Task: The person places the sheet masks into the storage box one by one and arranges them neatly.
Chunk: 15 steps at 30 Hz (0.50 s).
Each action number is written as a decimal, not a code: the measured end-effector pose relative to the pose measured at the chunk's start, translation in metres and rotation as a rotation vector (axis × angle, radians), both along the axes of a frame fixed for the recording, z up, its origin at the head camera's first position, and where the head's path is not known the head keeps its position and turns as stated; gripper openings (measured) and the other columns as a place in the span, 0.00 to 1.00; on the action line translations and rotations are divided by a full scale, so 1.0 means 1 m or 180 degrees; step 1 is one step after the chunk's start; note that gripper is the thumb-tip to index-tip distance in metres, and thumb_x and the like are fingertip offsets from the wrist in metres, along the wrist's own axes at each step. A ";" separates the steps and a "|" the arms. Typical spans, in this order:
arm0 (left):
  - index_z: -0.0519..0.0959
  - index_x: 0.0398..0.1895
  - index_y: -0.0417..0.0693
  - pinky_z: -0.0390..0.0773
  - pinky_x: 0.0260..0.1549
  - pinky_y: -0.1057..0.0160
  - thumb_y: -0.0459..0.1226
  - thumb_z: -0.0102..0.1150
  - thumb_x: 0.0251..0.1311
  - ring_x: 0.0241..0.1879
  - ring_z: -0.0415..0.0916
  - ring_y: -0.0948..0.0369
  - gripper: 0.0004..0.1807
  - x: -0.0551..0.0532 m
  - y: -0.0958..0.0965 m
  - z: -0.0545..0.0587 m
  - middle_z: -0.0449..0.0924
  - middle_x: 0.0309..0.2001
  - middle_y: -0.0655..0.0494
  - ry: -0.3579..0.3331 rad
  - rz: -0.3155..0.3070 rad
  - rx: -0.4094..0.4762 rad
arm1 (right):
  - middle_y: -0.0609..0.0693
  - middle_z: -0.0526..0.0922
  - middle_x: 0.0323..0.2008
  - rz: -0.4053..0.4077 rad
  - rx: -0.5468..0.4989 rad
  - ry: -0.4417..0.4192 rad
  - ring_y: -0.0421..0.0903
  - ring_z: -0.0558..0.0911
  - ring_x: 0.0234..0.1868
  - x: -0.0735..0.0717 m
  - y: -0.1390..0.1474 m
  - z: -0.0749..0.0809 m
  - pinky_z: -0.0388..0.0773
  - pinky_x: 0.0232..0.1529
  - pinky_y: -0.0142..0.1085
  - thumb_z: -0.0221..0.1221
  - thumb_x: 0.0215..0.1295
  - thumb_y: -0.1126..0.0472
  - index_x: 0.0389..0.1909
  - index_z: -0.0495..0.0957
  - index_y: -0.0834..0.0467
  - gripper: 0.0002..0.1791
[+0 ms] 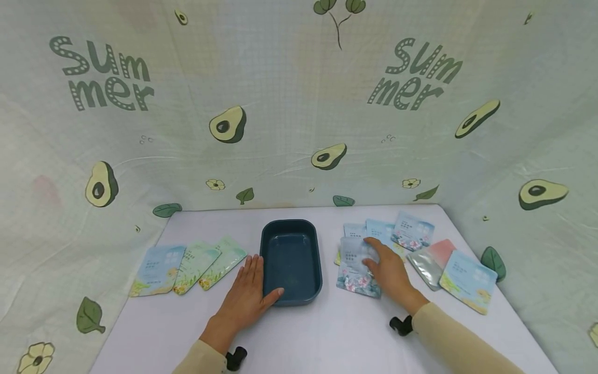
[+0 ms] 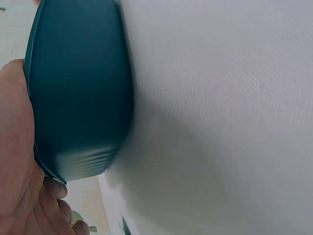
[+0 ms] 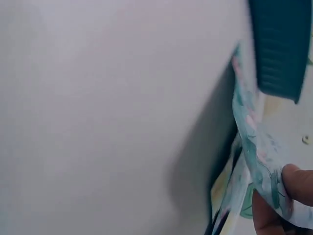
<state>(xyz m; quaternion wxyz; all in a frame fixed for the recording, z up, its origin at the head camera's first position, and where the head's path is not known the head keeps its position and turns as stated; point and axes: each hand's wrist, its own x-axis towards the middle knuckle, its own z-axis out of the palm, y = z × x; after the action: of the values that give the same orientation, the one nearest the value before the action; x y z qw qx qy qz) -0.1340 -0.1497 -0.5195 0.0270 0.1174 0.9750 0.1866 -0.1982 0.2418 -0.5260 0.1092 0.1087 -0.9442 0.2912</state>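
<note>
A dark teal rectangular bin (image 1: 291, 298) stands mid-table with nothing visible inside. My left hand (image 1: 245, 296) lies along its left side, fingers extended, thumb over the near rim. In the left wrist view, the palm is against the rim of the bin (image 2: 80, 83). Right of the bin, my right hand (image 1: 392, 272) pinches a flat blue packet with pink flowers (image 1: 350, 267) between thumb and fingers. That packet (image 3: 254, 147) is bent and partly raised in the right wrist view. Other packets (image 1: 355, 230) lie partly hidden behind it.
At the left lie a blue packet (image 1: 159, 270) and two green packets (image 1: 196, 265). Farther right are another floral packet (image 1: 413, 231), one with its silver back up (image 1: 427, 266) and a blue packet (image 1: 469, 280). A printed cloth (image 1: 280, 176) hangs behind the table.
</note>
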 end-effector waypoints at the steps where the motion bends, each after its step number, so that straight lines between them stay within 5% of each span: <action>1: 0.46 0.84 0.32 0.48 0.82 0.40 0.69 0.49 0.72 0.86 0.37 0.42 0.58 0.000 0.000 0.000 0.44 0.85 0.36 0.0006 0.0009 0.0007 | 0.61 0.86 0.42 -0.0090 -0.0171 -0.0204 0.42 0.75 0.26 -0.003 0.001 0.001 0.76 0.31 0.40 0.70 0.70 0.59 0.72 0.71 0.51 0.32; 7: 0.46 0.84 0.31 0.49 0.81 0.39 0.69 0.50 0.72 0.85 0.38 0.41 0.59 0.003 0.003 -0.001 0.45 0.85 0.35 0.0001 0.0025 0.0065 | 0.63 0.82 0.47 -0.0292 -0.0665 -0.1080 0.50 0.78 0.36 -0.014 0.006 0.007 0.72 0.35 0.38 0.68 0.71 0.59 0.73 0.70 0.55 0.32; 11: 0.48 0.83 0.31 0.51 0.80 0.38 0.70 0.51 0.71 0.85 0.40 0.41 0.59 0.009 0.007 0.001 0.47 0.84 0.34 0.0012 0.0037 0.0097 | 0.62 0.80 0.45 -0.0157 -0.0614 -0.1179 0.50 0.77 0.36 -0.015 0.004 0.007 0.72 0.35 0.38 0.69 0.67 0.65 0.76 0.68 0.58 0.37; 15: 0.50 0.83 0.31 0.53 0.80 0.38 0.71 0.50 0.70 0.85 0.42 0.40 0.60 0.018 0.012 0.002 0.48 0.84 0.34 0.0017 0.0054 0.0018 | 0.58 0.78 0.35 -0.0217 -0.0558 -0.1051 0.48 0.72 0.30 -0.016 0.002 0.005 0.68 0.31 0.38 0.69 0.67 0.65 0.71 0.75 0.57 0.31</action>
<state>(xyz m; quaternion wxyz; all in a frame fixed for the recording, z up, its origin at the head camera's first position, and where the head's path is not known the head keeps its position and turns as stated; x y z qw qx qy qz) -0.1158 -0.1378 -0.5175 0.0226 0.1096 0.9755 0.1892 -0.2138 0.2436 -0.5214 -0.0283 0.0175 -0.9234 0.3824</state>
